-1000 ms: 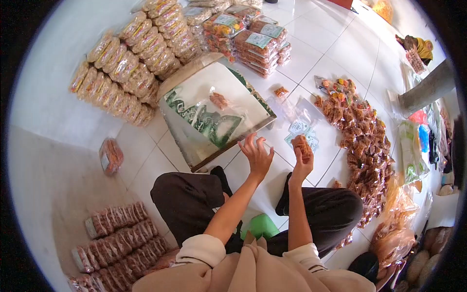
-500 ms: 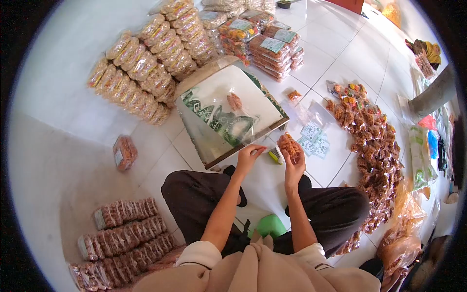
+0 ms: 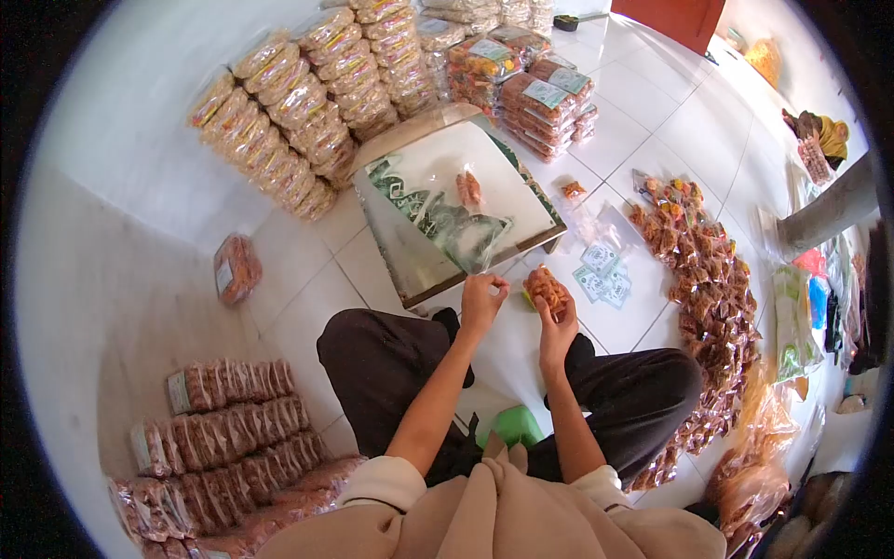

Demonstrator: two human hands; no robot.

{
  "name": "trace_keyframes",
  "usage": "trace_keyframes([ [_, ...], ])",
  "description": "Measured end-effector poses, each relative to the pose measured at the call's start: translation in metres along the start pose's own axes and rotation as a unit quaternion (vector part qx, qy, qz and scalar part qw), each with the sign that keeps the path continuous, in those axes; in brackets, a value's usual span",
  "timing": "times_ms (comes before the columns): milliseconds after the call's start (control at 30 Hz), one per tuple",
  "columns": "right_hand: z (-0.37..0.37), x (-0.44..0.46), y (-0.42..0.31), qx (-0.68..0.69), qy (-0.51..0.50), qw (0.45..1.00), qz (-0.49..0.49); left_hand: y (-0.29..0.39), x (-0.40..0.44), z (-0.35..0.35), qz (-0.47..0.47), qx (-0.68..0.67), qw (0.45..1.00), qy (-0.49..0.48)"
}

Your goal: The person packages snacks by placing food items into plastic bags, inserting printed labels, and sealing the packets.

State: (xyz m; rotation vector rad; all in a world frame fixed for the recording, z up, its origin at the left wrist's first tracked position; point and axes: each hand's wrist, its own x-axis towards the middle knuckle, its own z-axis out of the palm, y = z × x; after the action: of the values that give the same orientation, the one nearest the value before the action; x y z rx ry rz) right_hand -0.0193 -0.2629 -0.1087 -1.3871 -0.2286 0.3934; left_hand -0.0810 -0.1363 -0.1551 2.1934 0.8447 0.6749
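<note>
My right hand [image 3: 557, 334] is closed around a small clear packet of reddish-brown snacks [image 3: 546, 289], held upright above the floor. To its left, my left hand [image 3: 484, 300] is pinched near the front edge of a low table [image 3: 438, 285]; anything between its fingertips is too small to make out. On the tabletop lies a clear plastic bag with a few brown snack pieces [image 3: 468, 190] in it. Part of a yellow-green object [image 3: 527, 298] shows behind the held packet.
Teal-and-white labels [image 3: 603, 276] and clear bags [image 3: 596, 228] lie right of the table. A long heap of filled packets [image 3: 712, 307] curves along my right. Bundled packs [image 3: 223, 438] stand at my left, stacked packs [image 3: 542, 102] behind the table. A grey post [image 3: 829, 219] rises far right.
The view has shifted slightly. The packet in my right hand has come nearer my left hand and covers more of the yellow-green object. My left hand stays pinched.
</note>
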Motion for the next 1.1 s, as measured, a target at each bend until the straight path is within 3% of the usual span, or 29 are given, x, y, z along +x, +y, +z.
trace_keyframes([
  [100, 0.006, -0.01, -0.012, 0.018, 0.005, 1.0, 0.017, 0.011, -0.007, -0.009, -0.081, 0.046, 0.996, 0.01],
  [233, 0.013, -0.009, -0.015, 0.058, -0.008, 0.998, -0.011, 0.014, -0.004, -0.018, -0.117, 0.095, 0.989, 0.002],
  [400, 0.017, -0.008, -0.009, 0.052, -0.028, 0.998, -0.031, 0.008, 0.0, -0.02, -0.13, -0.14, 0.981, 0.025],
  [600, 0.02, -0.008, 0.014, 0.06, -0.03, 0.997, -0.043, 0.009, 0.011, -0.024, -0.211, -0.151, 0.965, -0.024],
  [633, 0.019, -0.007, 0.02, 0.004, -0.044, 0.998, -0.043, 0.004, 0.011, -0.019, -0.211, -0.151, 0.965, -0.024],
  [700, 0.019, -0.005, 0.029, -0.051, -0.058, 0.996, -0.043, 0.001, 0.014, -0.014, -0.172, -0.237, 0.955, 0.047],
  [833, 0.021, 0.001, 0.04, -0.156, -0.058, 0.984, -0.069, 0.01, 0.014, -0.015, -0.131, -0.238, 0.96, 0.063],
  [900, 0.024, 0.003, 0.036, -0.199, -0.053, 0.974, -0.096, 0.016, 0.011, -0.017, 0.003, -0.162, 0.98, 0.115],
  [967, 0.032, 0.004, 0.019, -0.02, -0.012, 0.999, -0.037, 0.018, 0.008, -0.017, 0.018, -0.122, 0.986, 0.113],
  [1100, 0.038, 0.017, 0.02, 0.104, -0.011, 0.992, 0.064, 0.021, 0.008, -0.018, 0.069, -0.119, 0.981, 0.135],
])
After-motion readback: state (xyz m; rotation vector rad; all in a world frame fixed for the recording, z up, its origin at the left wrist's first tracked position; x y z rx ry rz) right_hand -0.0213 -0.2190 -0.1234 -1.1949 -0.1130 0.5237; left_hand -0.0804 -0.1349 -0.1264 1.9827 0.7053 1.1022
